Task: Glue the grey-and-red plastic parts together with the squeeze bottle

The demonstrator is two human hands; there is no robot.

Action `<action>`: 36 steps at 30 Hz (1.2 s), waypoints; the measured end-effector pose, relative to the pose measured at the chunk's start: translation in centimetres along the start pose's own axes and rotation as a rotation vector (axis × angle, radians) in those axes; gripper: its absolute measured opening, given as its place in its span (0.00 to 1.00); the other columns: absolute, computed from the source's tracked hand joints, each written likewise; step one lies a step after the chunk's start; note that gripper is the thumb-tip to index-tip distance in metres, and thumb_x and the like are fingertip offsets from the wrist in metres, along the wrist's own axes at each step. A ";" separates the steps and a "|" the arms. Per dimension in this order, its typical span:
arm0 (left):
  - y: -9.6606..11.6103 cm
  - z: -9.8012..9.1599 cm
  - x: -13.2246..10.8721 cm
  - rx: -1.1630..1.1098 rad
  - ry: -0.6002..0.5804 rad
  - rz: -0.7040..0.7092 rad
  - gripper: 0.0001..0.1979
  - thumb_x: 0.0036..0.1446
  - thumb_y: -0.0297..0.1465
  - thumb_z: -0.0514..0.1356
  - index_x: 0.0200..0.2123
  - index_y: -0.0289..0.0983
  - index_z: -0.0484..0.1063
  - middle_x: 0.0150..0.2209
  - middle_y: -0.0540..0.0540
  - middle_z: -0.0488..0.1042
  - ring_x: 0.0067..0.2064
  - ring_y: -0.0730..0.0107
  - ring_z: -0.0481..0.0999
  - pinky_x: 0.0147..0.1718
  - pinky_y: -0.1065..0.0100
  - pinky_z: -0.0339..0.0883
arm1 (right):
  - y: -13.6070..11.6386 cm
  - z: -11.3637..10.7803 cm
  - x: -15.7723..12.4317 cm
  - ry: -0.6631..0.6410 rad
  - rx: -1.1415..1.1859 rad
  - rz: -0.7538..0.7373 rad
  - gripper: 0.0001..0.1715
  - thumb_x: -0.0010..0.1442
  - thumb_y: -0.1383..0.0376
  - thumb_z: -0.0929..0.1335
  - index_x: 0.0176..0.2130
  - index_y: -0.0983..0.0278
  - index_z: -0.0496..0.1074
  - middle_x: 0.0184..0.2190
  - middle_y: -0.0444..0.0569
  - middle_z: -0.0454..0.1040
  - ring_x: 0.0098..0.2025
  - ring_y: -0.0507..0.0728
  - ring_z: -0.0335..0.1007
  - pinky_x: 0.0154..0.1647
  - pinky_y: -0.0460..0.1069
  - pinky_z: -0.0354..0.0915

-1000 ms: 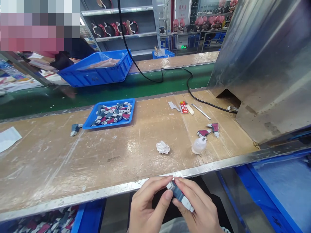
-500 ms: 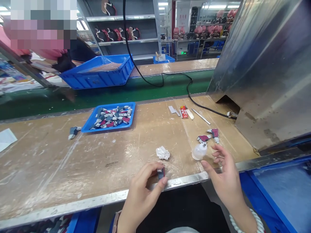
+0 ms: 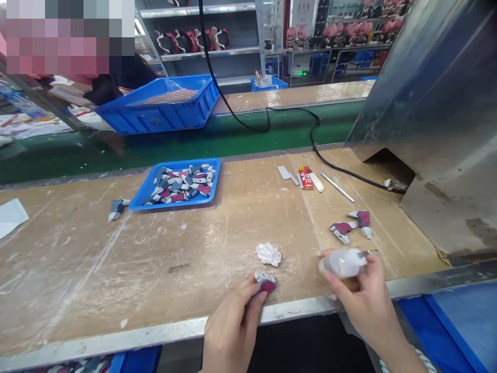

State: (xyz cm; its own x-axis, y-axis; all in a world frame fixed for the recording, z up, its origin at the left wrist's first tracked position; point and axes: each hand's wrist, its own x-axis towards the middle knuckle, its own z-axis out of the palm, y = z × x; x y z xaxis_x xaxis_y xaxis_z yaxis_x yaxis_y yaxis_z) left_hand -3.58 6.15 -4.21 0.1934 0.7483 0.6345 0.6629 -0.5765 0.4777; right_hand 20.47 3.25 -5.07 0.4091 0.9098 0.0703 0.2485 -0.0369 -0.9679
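- Head view, tabletop (image 3: 77, 248): at the left, a white sheet (image 3: 12, 217), cut by the view's border, lies between the near and far edges.
- Loose gray-and-white part (image 3: 117, 208): lies just left of the tray's near left corner.
- Blue tray (image 3: 174, 205): stands near the tabletop's far edge, filled with jumbled gray, white and maroon parts.
- Left hand (image 3: 231, 321): reaches over the metal-faced near edge; thumb and fingers pinch a maroon, gray and white piece (image 3: 267, 284), which is just inside that edge.
- Crumpled white paper (image 3: 268, 254): rests just beyond the pinched piece.
- Red packet (image 3: 306, 178): lies toward the far edge, a silver rod (image 3: 337, 187) slanting to its right.
- Right hand (image 3: 367, 295): fingers and thumb are closed around a translucent bottle (image 3: 344, 263), tipped on its side near the near edge, its dark tip pointing right; contact with the tabletop cannot be told.
- Two maroon-and-gray parts (image 3: 362, 223): lie beyond the bottle, close together.
- Metal housing (image 3: 404, 119): occupies the tabletop's right end.
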 end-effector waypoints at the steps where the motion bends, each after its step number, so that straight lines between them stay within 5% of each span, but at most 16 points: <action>1: 0.1 0.0 0.0 0.014 0.004 0.032 0.06 0.68 0.28 0.60 0.46 0.35 0.76 0.43 0.44 0.82 0.43 0.69 0.83 0.48 0.75 0.76 | 0.0 0.0 -0.5 -0.002 0.021 -0.006 0.32 0.59 0.52 0.75 0.53 0.57 0.57 0.50 0.54 0.77 0.53 0.64 0.75 0.51 0.57 0.72; 9: 1.0 -0.5 0.3 0.032 -0.038 0.042 0.08 0.64 0.19 0.63 0.45 0.32 0.78 0.46 0.42 0.81 0.46 0.71 0.82 0.51 0.76 0.73 | -2.7 1.2 -3.0 0.042 0.009 0.057 0.26 0.64 0.46 0.67 0.55 0.55 0.66 0.49 0.48 0.76 0.48 0.58 0.75 0.47 0.48 0.69; 12: 1.4 -0.3 0.3 0.036 0.001 0.047 0.08 0.61 0.17 0.64 0.42 0.32 0.78 0.45 0.43 0.82 0.44 0.71 0.82 0.48 0.76 0.74 | -2.8 1.0 -2.7 0.023 0.158 0.131 0.25 0.59 0.49 0.73 0.51 0.55 0.68 0.40 0.46 0.77 0.36 0.55 0.76 0.36 0.45 0.71; 16: 2.1 0.0 0.3 0.023 0.004 0.052 0.09 0.59 0.14 0.64 0.38 0.32 0.79 0.42 0.43 0.82 0.43 0.71 0.82 0.45 0.74 0.76 | -2.4 0.3 -0.9 -0.018 0.414 0.055 0.19 0.54 0.54 0.76 0.44 0.56 0.74 0.32 0.46 0.76 0.26 0.55 0.73 0.24 0.46 0.70; 19: 2.5 0.2 0.1 0.032 0.045 0.052 0.13 0.56 0.11 0.64 0.38 0.32 0.79 0.42 0.44 0.82 0.43 0.69 0.83 0.44 0.72 0.77 | -2.8 0.9 0.4 0.091 0.531 -0.053 0.17 0.56 0.50 0.74 0.38 0.58 0.75 0.30 0.45 0.72 0.29 0.55 0.70 0.27 0.47 0.70; 25: 2.4 0.3 -0.3 -0.056 0.035 0.072 0.16 0.54 0.09 0.63 0.40 0.31 0.79 0.46 0.41 0.81 0.45 0.64 0.82 0.44 0.68 0.79 | -3.7 3.6 -0.2 0.157 0.309 -0.371 0.15 0.62 0.51 0.71 0.36 0.60 0.72 0.27 0.46 0.69 0.30 0.56 0.70 0.26 0.49 0.67; 36: 3.0 0.8 -0.6 -0.069 0.077 -0.043 0.12 0.60 0.16 0.62 0.41 0.36 0.78 0.46 0.42 0.82 0.46 0.59 0.83 0.44 0.64 0.80 | -4.5 5.6 -0.9 0.224 0.257 -0.392 0.15 0.62 0.52 0.71 0.38 0.60 0.71 0.27 0.45 0.69 0.31 0.57 0.70 0.27 0.51 0.66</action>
State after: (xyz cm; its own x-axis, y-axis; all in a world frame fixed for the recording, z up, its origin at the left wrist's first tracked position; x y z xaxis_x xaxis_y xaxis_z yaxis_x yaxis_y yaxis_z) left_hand -1.12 4.19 -3.65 0.1076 0.7469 0.6561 0.6177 -0.5674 0.5446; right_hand 14.09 4.92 -2.08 0.5134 0.7232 0.4620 0.2087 0.4170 -0.8846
